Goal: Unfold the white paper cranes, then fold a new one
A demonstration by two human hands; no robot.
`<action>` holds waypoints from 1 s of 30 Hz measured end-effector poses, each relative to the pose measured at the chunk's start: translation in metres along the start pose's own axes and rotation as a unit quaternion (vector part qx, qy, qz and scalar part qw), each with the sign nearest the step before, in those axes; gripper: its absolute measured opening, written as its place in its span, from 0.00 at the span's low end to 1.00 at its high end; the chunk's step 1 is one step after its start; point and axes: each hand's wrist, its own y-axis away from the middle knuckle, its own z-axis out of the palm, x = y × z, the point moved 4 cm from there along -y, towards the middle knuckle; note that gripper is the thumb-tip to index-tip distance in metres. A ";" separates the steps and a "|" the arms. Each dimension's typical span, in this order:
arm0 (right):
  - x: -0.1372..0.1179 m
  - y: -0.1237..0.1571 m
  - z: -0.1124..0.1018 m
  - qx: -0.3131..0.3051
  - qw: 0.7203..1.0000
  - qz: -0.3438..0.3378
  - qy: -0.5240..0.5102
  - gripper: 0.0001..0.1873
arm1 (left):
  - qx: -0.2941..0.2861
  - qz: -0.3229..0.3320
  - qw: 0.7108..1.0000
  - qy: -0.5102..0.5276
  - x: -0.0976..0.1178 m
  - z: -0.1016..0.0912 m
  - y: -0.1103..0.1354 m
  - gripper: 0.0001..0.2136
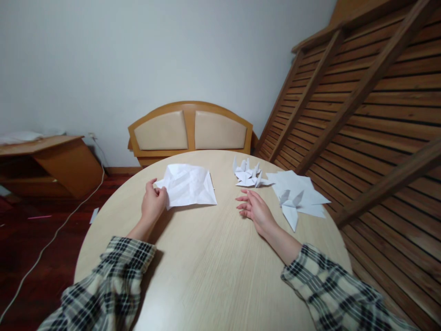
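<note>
My left hand (154, 202) pinches the left corner of a creased white sheet of paper (189, 185) on the left part of the round table. Fold lines cross the sheet, and its near edge seems slightly raised. My right hand (253, 209) hovers over or rests on the table to the right, fingers loosely spread and holding nothing. Just beyond it stands a cluster of folded paper cranes (246, 172). Another paper crane (291, 208) sits to the right of that hand, partly over some flat white sheets (299, 184).
The round wooden table (206, 271) fills the middle. A bed headboard (190, 126) stands behind it against the wall. On the right leans a slatted wooden frame (361, 115). To the left are a low desk (65, 161) and a white cable (69, 216) on the floor.
</note>
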 end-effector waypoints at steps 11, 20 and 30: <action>-0.007 0.007 0.008 0.016 1.000 0.010 0.013 0.10 | -0.076 0.269 0.931 -0.234 0.021 0.020 0.017 0.16; -0.009 0.009 0.010 0.017 1.000 0.010 0.022 0.10 | -0.250 0.291 0.867 -0.320 0.004 0.045 0.030 0.22; -0.009 -0.003 0.001 0.015 0.984 -0.097 0.150 0.17 | -0.250 0.264 0.825 -0.433 -0.001 0.044 0.027 0.25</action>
